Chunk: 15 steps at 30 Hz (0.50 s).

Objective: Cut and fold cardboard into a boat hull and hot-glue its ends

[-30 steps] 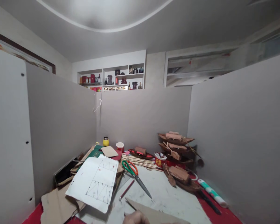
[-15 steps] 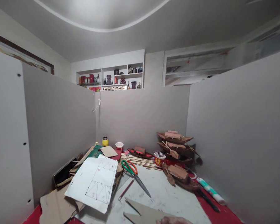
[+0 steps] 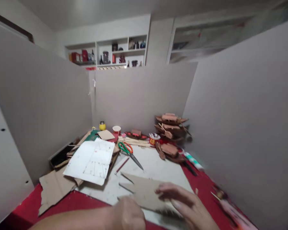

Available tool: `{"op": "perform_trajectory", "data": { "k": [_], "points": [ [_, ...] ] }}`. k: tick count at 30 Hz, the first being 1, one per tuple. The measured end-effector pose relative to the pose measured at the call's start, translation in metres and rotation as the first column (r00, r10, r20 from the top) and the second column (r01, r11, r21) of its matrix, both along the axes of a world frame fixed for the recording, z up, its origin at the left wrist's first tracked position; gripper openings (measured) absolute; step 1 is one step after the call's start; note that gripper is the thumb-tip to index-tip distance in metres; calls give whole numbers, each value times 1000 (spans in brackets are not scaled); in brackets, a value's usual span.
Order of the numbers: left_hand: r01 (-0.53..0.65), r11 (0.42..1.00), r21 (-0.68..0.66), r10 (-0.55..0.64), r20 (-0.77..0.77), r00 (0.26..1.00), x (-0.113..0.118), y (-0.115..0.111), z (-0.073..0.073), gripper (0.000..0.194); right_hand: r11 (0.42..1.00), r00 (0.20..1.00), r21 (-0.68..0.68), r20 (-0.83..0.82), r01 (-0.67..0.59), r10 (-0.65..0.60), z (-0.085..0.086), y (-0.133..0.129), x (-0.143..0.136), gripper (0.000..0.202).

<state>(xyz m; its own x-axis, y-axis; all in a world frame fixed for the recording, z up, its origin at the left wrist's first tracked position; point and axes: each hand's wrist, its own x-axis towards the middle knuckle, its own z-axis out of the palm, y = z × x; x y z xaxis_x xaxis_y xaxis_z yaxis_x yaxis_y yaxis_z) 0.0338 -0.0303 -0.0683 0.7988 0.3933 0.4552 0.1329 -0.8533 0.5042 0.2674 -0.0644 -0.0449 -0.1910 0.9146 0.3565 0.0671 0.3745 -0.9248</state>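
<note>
A flat grey-brown piece of cardboard (image 3: pixel 146 189) with pointed, notched cuts along its left side lies on a white board (image 3: pixel 163 171). My left hand (image 3: pixel 128 214) is closed at the cardboard's lower left edge, knuckles up; what its fingers grip, if anything, is hidden. Over the right part of the cardboard is my right hand (image 3: pixel 184 202), slightly blurred, fingers stretched out and thumb apart. Beyond the cardboard lie a pencil (image 3: pixel 122 165) and scissors (image 3: pixel 132 155) with green and orange handles. A sheet with drawn triangles (image 3: pixel 90 161) rests to the left.
Brown model boats (image 3: pixel 171 127) are stacked at the back right, with another boat (image 3: pixel 170 150) in front. A red cup (image 3: pixel 154 139), thin sticks (image 3: pixel 134 141) and a white-green tube (image 3: pixel 193 160) stand or lie nearby. Torn cardboard (image 3: pixel 55 188) lies left. Grey panels (image 3: pixel 139 95) enclose the table.
The view has tilted down and shifted. Both hands now show over the cardboard, where only part of one hand showed at the bottom edge before. More of the notched cardboard is visible.
</note>
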Motion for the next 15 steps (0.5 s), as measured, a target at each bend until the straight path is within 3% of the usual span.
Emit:
{"op": "perform_trajectory", "data": {
  "k": [1,3,4,7,10,15],
  "points": [
    [44,999,13,-44,-3,999,-5,2,1,14,995,989,49,120,83,-88,4,-1,-2,26],
    [-32,977,213,32,1,999,-18,7,6,13,966,931,159,275,203,-241,9,0,-5,20],
    [-51,978,201,48,19,999,-25,10,9,10,960,907,165,325,226,-269,11,1,-5,18],
    [-134,967,219,147,-43,988,-49,19,18,18,962,869,115,411,249,-274,14,1,-4,18],
    [-175,955,239,220,-176,959,-63,22,19,19,978,807,129,552,166,-210,16,-5,-1,17],
    [-213,942,260,284,-278,918,-61,23,14,19,993,623,114,776,13,-97,6,-9,5,34]
  ]
}}
